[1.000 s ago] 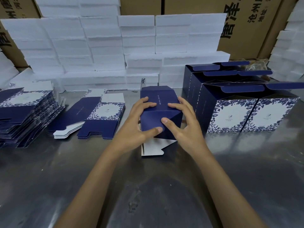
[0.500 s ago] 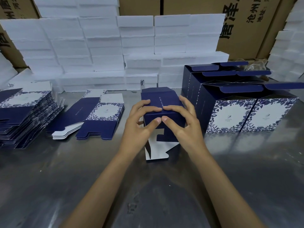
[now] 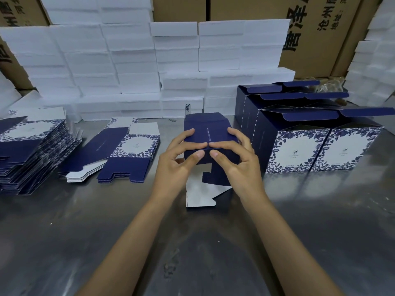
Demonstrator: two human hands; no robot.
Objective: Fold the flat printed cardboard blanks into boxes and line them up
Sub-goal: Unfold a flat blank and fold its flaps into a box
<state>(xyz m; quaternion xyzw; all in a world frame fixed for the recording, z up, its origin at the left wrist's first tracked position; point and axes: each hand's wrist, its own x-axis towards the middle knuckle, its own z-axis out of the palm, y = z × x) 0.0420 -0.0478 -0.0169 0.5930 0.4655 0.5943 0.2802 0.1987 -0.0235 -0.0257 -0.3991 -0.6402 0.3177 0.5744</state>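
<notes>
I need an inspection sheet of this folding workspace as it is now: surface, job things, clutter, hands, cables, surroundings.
Surface: grey metal table, scuffed and reflective.
Job's things: half-folded navy box at centre, one white flap lying toward the person; tall stack of blanks at far left; small pile of blanks beside it; finished boxes lined up at right, top flaps open.
Clutter: clear plastic wrap behind the finished boxes.
Hands: left hand and right hand both grip the half-folded box, thumbs on its near face.
Cables: nothing seen.
Surroundings: white foam blocks stacked behind; brown cartons at the back.
</notes>
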